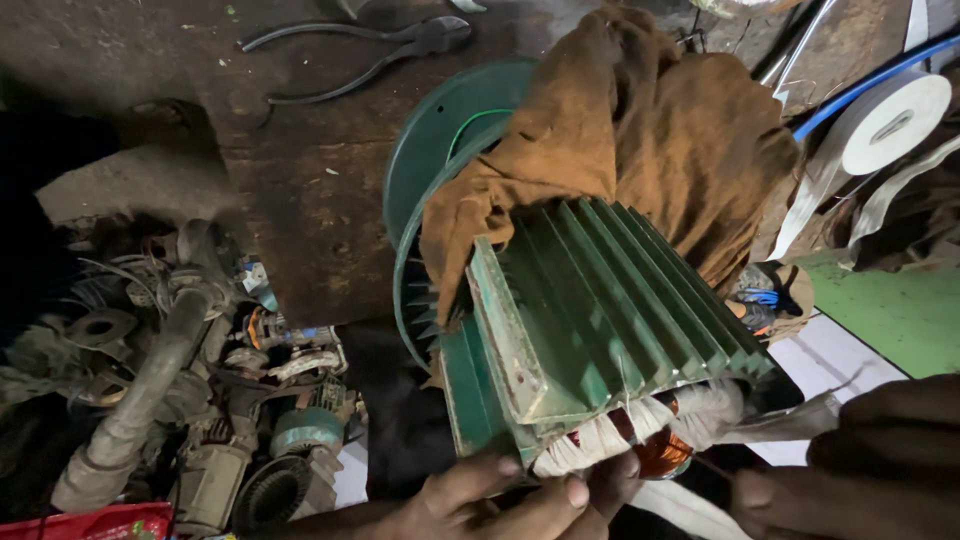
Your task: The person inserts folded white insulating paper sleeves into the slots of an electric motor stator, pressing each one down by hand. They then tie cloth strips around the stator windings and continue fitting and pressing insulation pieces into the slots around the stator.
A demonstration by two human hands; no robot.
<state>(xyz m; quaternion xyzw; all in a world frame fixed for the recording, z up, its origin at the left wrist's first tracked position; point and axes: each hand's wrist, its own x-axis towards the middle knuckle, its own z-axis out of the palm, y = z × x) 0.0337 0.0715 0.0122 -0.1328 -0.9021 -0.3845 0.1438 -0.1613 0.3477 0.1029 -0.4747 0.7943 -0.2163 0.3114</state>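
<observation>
Green finned motor (pixel 590 320) centre, brown rag (pixel 640 130) draped over its back. Left hand (pixel 490 500) grips its wound end; right hand (pixel 860 470) beside, grip unclear. Pliers (pixel 380 50) behind, scrap parts (pixel 200 380) left.

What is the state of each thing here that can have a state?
Green motor housing: lying on its side, open end shows the winding.
Winding: exposed, bound with white tape.
Brown cloth: draped over the housing.
Pliers: open, lying on the bench.
White tape roll: partly unwound.
Left hand: touching the housing.
Right hand: beside the winding, grip unclear.
</observation>
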